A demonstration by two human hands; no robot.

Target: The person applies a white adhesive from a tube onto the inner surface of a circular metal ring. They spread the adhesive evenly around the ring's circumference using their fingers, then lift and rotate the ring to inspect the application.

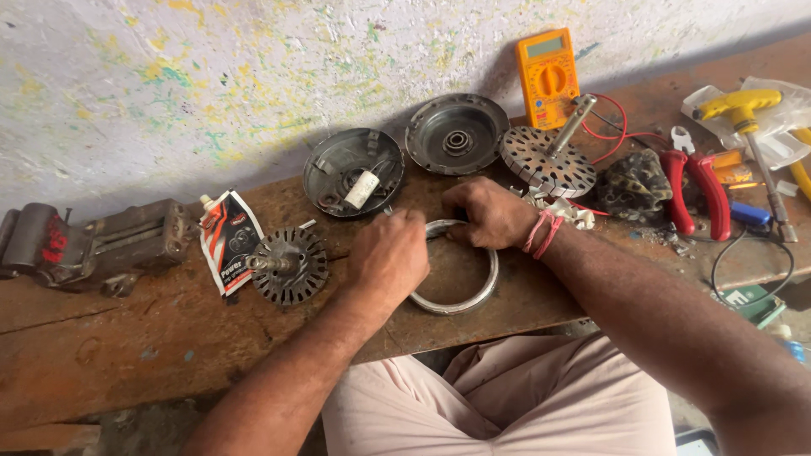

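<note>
A silvery metal ring (473, 295) lies flat on the rusty brown workbench (127, 338). My left hand (387, 257) is closed over the ring's near-left rim, fingers curled around something small that I cannot make out. My right hand (492, 213), with red thread at the wrist, presses on the ring's far edge with closed fingers. Whether a tool is held between the hands is hidden.
A slotted rotor with shaft (289, 264) and a pouch of adhesive (226, 241) lie left. Behind stand two round motor covers (353, 171) (456, 133), a stator disc (546, 159), an orange multimeter (548, 78). Red pliers (697, 190), a yellow-handled tool (748, 114) and a vice (93, 245) sit at the sides.
</note>
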